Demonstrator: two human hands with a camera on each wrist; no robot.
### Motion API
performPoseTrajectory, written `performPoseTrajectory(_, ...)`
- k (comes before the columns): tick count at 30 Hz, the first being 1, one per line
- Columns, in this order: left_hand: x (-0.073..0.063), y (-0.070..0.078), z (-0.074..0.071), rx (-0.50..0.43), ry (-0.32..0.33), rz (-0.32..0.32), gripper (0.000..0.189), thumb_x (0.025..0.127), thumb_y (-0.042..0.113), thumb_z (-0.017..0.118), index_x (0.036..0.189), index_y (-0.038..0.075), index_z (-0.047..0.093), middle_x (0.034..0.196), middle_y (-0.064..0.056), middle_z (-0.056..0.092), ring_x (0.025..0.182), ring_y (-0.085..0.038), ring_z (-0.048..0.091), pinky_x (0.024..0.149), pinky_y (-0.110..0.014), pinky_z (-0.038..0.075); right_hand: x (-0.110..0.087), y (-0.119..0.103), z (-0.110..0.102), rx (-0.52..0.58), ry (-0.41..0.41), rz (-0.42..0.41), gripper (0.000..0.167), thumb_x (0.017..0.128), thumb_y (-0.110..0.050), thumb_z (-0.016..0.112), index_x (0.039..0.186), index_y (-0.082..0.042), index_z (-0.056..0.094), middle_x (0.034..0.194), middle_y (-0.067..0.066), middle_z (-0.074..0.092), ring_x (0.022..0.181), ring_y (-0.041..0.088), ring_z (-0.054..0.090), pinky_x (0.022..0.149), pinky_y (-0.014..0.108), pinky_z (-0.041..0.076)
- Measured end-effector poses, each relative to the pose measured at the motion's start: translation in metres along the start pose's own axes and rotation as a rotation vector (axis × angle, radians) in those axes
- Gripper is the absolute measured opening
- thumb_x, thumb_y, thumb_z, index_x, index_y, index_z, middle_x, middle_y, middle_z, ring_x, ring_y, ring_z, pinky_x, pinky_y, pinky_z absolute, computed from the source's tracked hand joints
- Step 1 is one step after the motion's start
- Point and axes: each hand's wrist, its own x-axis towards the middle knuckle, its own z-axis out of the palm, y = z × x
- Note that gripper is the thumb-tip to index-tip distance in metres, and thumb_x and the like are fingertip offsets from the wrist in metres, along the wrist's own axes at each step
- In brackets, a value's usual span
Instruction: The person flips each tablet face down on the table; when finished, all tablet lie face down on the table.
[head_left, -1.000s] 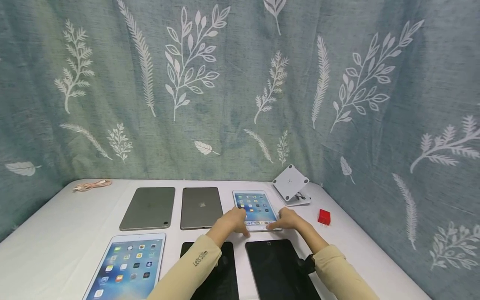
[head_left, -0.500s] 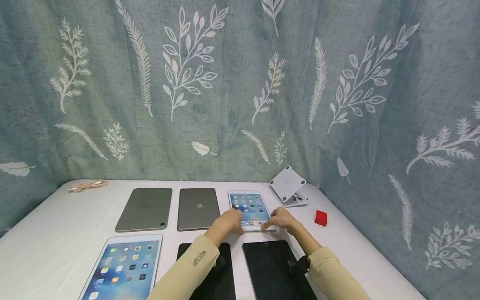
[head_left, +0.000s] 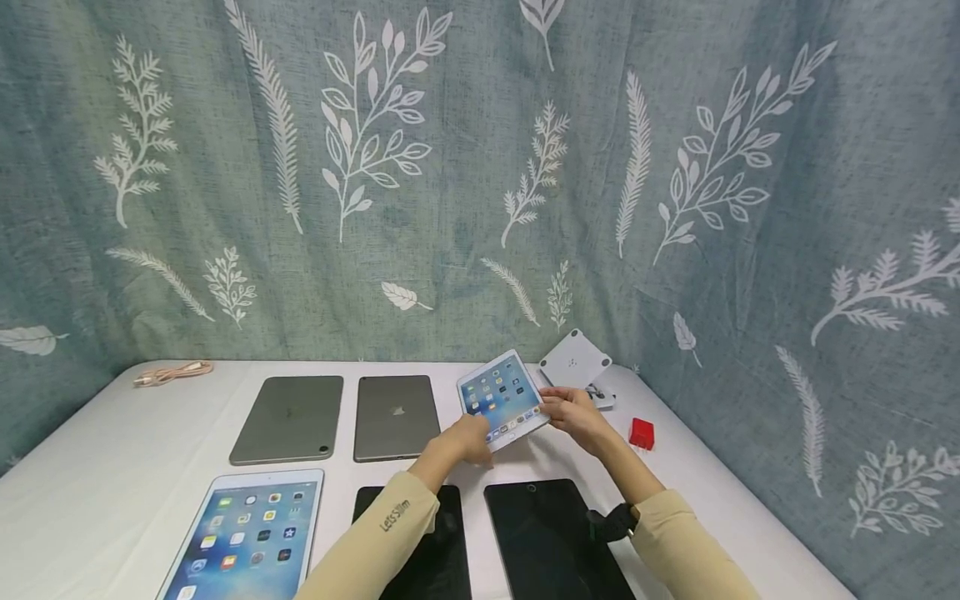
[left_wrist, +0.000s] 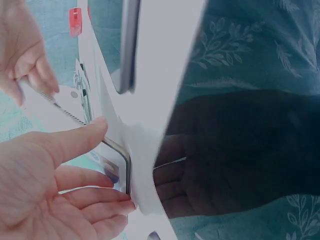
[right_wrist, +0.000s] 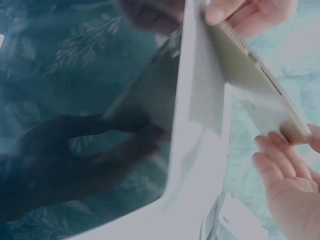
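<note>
A small white-framed tablet (head_left: 498,393), its screen lit with app icons, is tilted with its right side raised at the back right of the table. My right hand (head_left: 576,417) grips its lower right side, and the right wrist view shows those fingers (right_wrist: 280,159) against the tablet's pale back. At the lower left corner, my left hand (head_left: 467,437) pinches the tablet, with the thumb (left_wrist: 87,136) at its edge in the left wrist view. Part of the screen's lower left is hidden behind the left hand.
Two grey tablets (head_left: 288,421) lie face down to the left. A larger lit tablet (head_left: 247,533) and two dark-screened tablets (head_left: 536,533) lie nearer. Behind the right hand stands a folding silver stand (head_left: 573,360), beside a red plug adapter (head_left: 642,433). A coiled cable (head_left: 172,373) lies far left.
The small tablet lay flat; its right side has now come up off the table and it has turned. My right hand has moved from its lower edge to its right side, fingers underneath.
</note>
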Motion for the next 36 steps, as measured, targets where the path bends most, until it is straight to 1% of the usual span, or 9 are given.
performPoseTrajectory(2,0.002,0.002,0.002,-0.042,-0.003,0.021,0.023,0.076,0.012,0.077,0.086,0.0,0.061,0.076,-0.005,0.052,0.068,-0.016,0.045,0.062,-0.027,0.042,0.0,-0.006,0.0,0.07,-0.012,-0.018,0.045,0.093,0.001,0.049,0.132,0.02,0.038,0.105,0.009,0.067,0.082,0.004,0.062,0.073,0.02,0.053)
performPoseTrajectory(5,0.004,0.005,0.004,-0.088,-0.005,0.053,0.021,0.079,0.012,0.076,0.086,-0.002,0.062,0.075,-0.006,0.054,0.067,-0.015,0.045,0.059,-0.026,0.04,-0.001,-0.018,0.002,0.077,-0.006,-0.028,0.047,0.094,-0.003,0.051,0.135,0.017,0.039,0.108,0.008,0.067,0.084,0.003,0.063,0.076,0.021,0.054)
performPoseTrajectory(10,0.007,0.008,0.007,-0.121,-0.02,0.062,0.023,0.081,0.017,0.074,0.091,-0.001,0.063,0.08,-0.007,0.06,0.069,-0.015,0.048,0.063,-0.028,0.042,-0.003,-0.034,0.008,-0.039,0.001,-0.034,0.049,0.095,-0.012,0.054,0.138,0.008,0.044,0.134,0.026,0.054,0.109,0.019,0.062,0.1,0.038,0.048)
performPoseTrajectory(14,0.008,0.005,0.003,-0.161,-0.042,0.055,0.028,0.083,0.021,0.074,0.096,-0.001,0.063,0.086,-0.009,0.063,0.073,-0.016,0.053,0.067,-0.031,0.045,-0.004,-0.038,0.015,-0.062,-0.022,-0.047,0.047,0.097,-0.014,0.053,0.139,0.006,0.045,0.142,0.027,0.046,0.129,0.035,0.05,0.11,0.05,0.036)
performPoseTrajectory(17,0.008,0.0,-0.003,-0.193,-0.042,0.084,0.035,0.084,0.023,0.074,0.104,-0.003,0.063,0.096,-0.013,0.066,0.082,-0.02,0.059,0.071,-0.034,0.048,-0.004,-0.038,0.021,-0.043,-0.049,-0.061,0.045,0.099,-0.016,0.051,0.137,0.007,0.046,0.143,0.025,0.045,0.131,0.037,0.046,0.113,0.05,0.032)
performPoseTrajectory(20,0.007,-0.003,-0.014,-0.225,-0.021,0.13,0.05,0.084,0.025,0.074,0.119,-0.007,0.058,0.117,-0.021,0.063,0.105,-0.03,0.062,0.086,-0.039,0.051,-0.003,-0.036,0.025,-0.04,-0.107,-0.08,0.047,0.1,-0.018,0.049,0.138,0.008,0.044,0.144,0.026,0.044,0.132,0.039,0.045,0.114,0.051,0.029)
performPoseTrajectory(24,0.005,-0.007,-0.032,-0.26,0.029,0.146,0.075,0.081,0.029,0.077,0.139,-0.005,0.044,0.138,-0.023,0.051,0.13,-0.04,0.046,0.103,-0.049,0.043,-0.003,-0.031,0.028,-0.043,-0.194,-0.08,0.052,0.101,-0.024,0.046,0.141,0.009,0.038,0.146,0.028,0.039,0.135,0.042,0.041,0.115,0.052,0.026)
performPoseTrajectory(32,-0.001,-0.018,-0.052,-0.262,0.092,0.121,0.101,0.075,0.034,0.082,0.149,-0.004,0.026,0.146,-0.023,0.042,0.135,-0.043,0.037,0.104,-0.052,0.042,-0.001,-0.011,0.033,-0.118,-0.384,-0.04,0.058,0.1,-0.03,0.049,0.145,0.004,0.035,0.146,0.027,0.04,0.136,0.042,0.039,0.113,0.061,0.021)
performPoseTrajectory(36,-0.006,-0.025,-0.057,-0.23,0.115,0.124,0.108,0.073,0.034,0.083,0.15,-0.006,0.019,0.149,-0.024,0.038,0.138,-0.045,0.034,0.108,-0.052,0.038,0.0,-0.004,0.038,-0.189,-0.437,-0.027,0.056,0.098,-0.023,0.054,0.146,0.001,0.036,0.147,0.027,0.04,0.138,0.043,0.036,0.112,0.063,0.024)
